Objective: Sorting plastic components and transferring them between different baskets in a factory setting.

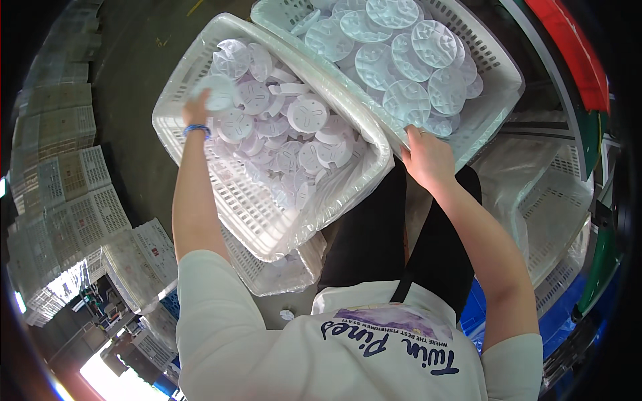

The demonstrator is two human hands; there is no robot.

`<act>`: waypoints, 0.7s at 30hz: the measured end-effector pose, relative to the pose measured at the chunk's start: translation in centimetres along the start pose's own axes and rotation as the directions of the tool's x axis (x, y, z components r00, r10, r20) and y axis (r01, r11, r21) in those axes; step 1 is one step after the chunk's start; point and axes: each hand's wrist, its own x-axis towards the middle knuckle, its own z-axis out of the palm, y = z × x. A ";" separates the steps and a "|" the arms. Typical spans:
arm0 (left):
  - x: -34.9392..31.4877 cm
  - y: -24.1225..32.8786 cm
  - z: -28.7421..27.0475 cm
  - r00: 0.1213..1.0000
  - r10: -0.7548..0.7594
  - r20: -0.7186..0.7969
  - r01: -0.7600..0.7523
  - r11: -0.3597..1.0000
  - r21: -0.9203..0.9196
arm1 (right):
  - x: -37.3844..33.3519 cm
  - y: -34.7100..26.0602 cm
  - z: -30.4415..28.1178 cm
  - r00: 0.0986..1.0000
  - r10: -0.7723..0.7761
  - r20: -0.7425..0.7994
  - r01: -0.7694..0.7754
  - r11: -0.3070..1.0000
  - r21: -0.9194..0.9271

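My left hand (196, 110), a little blurred by motion, holds a round pale plastic disc (218, 92) over the left side of a white slotted basket (194, 60). Inside that basket lies a heap of white round plastic caps (309, 115) with slots in their faces, on a clear plastic liner. My right hand (429, 159) is closed on the near rim of a second basket (500, 73), at the edge of its clear liner. Several larger translucent ribbed discs (406, 100) fill this second basket.
Below the left basket stands another white basket (257, 267). Stacks of white crates (70, 174) line the far left. On the right are more lined baskets (552, 194), a green curved frame (598, 274) and a red panel (572, 47). A small crumpled white piece (287, 314) lies on the floor.
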 end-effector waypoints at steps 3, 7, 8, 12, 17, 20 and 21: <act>-2.7 5.4 6.2 0.965 0.159 0.208 -0.158 0.987 -0.022 | -0.1 0.7 0.3 0.999 0.033 0.019 -0.033 0.999 -0.035; -6.4 13.5 7.6 0.967 0.046 0.251 -0.076 0.991 0.113 | -0.6 1.5 0.5 0.999 0.020 -0.036 -0.021 0.999 -0.026; -6.7 13.4 7.3 0.969 0.045 0.243 -0.075 0.991 0.115 | -0.4 1.1 0.4 0.999 0.015 -0.042 -0.016 1.000 -0.024; -8.9 13.1 5.5 0.999 0.033 0.039 -0.039 0.986 0.162 | -0.3 0.5 0.3 1.000 0.029 0.011 -0.028 0.999 -0.042; -14.0 3.9 -2.9 0.982 -0.187 0.034 0.154 0.682 -0.715 | -0.3 0.1 0.5 0.999 0.036 0.030 -0.034 0.998 -0.046; -21.6 1.3 -11.0 0.976 -0.171 0.138 0.185 0.306 -0.934 | -0.6 0.9 0.2 0.997 0.078 0.014 -0.077 0.994 -0.081; -23.8 -0.6 -13.1 0.963 -0.210 0.166 0.232 0.344 -0.910 | -0.7 1.5 0.6 0.998 0.045 -0.031 -0.047 0.997 -0.063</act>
